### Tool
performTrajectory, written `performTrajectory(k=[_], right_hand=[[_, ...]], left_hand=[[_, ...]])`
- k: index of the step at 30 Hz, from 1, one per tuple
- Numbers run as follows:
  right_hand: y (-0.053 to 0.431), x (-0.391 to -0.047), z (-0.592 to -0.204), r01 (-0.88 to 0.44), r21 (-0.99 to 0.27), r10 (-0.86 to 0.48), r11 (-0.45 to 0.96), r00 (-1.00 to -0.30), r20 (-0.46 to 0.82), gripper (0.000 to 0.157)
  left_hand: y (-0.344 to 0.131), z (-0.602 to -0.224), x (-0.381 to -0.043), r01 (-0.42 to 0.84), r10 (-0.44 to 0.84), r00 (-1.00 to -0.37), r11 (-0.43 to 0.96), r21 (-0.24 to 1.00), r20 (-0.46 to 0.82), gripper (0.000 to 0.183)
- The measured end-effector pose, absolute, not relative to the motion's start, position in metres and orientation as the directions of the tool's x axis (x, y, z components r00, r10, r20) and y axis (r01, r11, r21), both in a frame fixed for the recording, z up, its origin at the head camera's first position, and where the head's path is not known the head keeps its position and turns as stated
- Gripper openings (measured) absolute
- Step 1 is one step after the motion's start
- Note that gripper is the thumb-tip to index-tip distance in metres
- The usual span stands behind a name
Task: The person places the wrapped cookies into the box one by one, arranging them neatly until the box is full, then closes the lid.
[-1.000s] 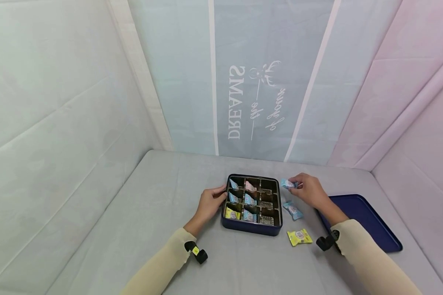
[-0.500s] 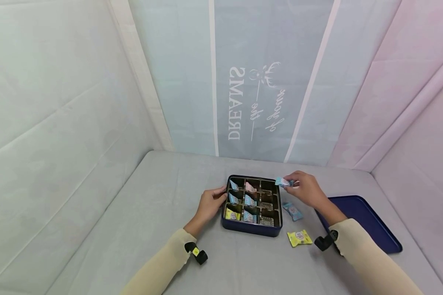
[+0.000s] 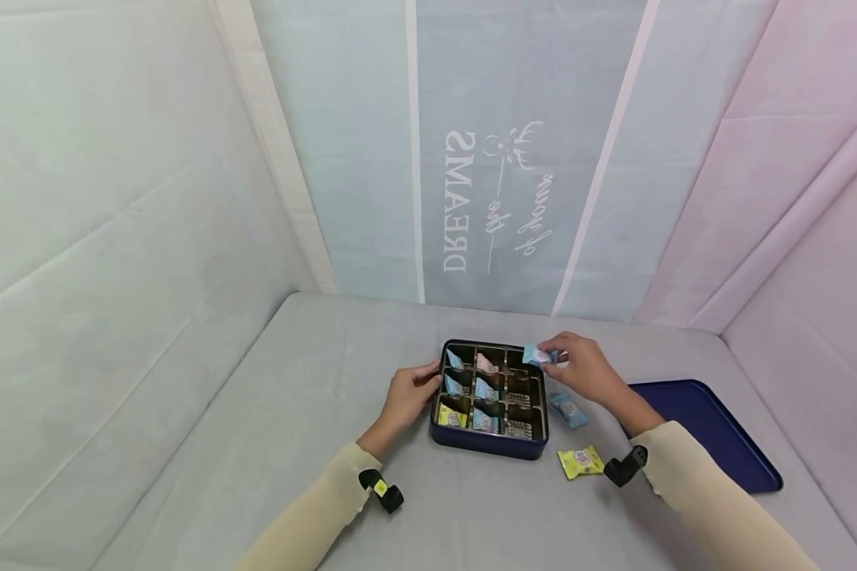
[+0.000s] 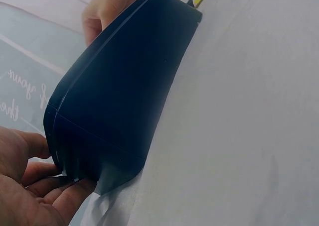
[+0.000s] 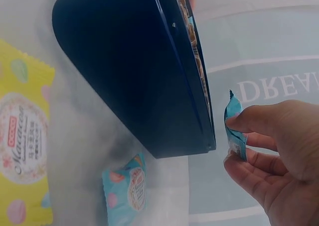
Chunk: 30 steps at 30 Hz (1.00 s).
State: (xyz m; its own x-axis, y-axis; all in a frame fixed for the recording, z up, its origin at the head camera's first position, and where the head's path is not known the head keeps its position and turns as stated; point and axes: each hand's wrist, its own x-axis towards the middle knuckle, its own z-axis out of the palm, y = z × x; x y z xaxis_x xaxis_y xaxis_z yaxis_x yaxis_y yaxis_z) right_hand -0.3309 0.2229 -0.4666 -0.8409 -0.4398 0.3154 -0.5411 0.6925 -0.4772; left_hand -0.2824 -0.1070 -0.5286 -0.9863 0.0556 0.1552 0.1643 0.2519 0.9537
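A dark blue tin box (image 3: 487,442) with a divided insert stands on the grey surface. Blue, pink and yellow packets lie in its left and middle columns; no packet lies in the right column. My left hand (image 3: 404,396) holds the tin's left side, thumb near the rim and fingers against the wall (image 4: 114,86). Between thumb and fingers my right hand (image 3: 584,369) pinches a small blue macaron packet (image 3: 536,355) over the tin's far right corner. In the right wrist view this packet (image 5: 235,126) appears edge-on beside the tin.
Right of the tin lie another blue packet (image 3: 568,410) and a yellow packet (image 3: 581,462). A dark blue lid (image 3: 710,432) rests farther right, partly under the right forearm. Fabric walls (image 3: 328,159) enclose the surface at the back and sides.
My right hand has carried the blue macaron packet leftward, from beside the tin to above its far right compartment. The left hand keeps its place on the tin.
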Motion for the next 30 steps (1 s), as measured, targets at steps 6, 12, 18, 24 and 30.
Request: performTrajectory(k=[6,12,18,24,30], right_hand=[[0.219,-0.331,-0.467,-0.541,-0.477,-0.456,0.693,-0.841,0.291,0.029],[0.212,-0.333,-0.465,-0.558,-0.441,-0.486,0.703,-0.83,0.275,0.03],[0.207,-0.334,-0.461,-0.586,-0.361,-0.52,0.726,-0.81,0.269,0.031],[0.204,-0.335,-0.461,-0.614,-0.288,-0.551,0.735,-0.788,0.273,0.031],[0.202,-0.336,-0.461,-0.628,-0.258,-0.567,0.734,-0.776,0.275,0.031]], left_hand=[[-0.106,-0.53,-0.283,0.172,0.051,-0.985,0.263,0.949,0.165,0.037],[-0.106,-0.529,-0.283,0.189,0.049,-0.982,0.275,0.943,0.183,0.037],[-0.106,-0.526,-0.282,0.15,0.048,-0.989,0.262,0.953,0.143,0.037],[-0.106,-0.525,-0.281,0.146,0.045,-0.989,0.274,0.951,0.14,0.036],[-0.106,-0.524,-0.281,0.152,0.041,-0.988,0.279,0.948,0.147,0.036]])
